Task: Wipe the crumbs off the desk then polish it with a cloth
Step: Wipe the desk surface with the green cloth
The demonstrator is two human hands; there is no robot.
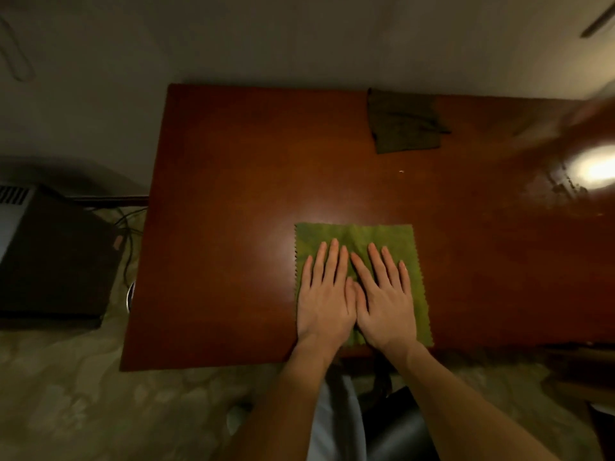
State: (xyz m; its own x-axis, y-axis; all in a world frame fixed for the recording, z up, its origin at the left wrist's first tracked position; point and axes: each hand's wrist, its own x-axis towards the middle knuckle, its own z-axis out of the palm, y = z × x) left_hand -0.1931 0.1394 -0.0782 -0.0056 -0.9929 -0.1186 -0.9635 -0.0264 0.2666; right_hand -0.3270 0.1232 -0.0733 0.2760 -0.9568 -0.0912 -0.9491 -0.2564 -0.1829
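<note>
A green cloth point(356, 236) with zigzag edges lies spread flat near the front edge of the reddish-brown desk point(233, 194). My left hand point(324, 294) and my right hand point(382, 297) press on it side by side, palms down, fingers straight, thumbs touching. A darker, crumpled cloth point(404, 123) sits at the back of the desk near the wall. One small pale crumb point(401, 171) lies between the two cloths.
A bright light reflection point(595, 169) glares on the desk's right side, with specks around it. A dark box-like appliance point(50, 254) and cables point(128, 224) sit on the floor to the left. A dark chair seat point(396, 427) is below me.
</note>
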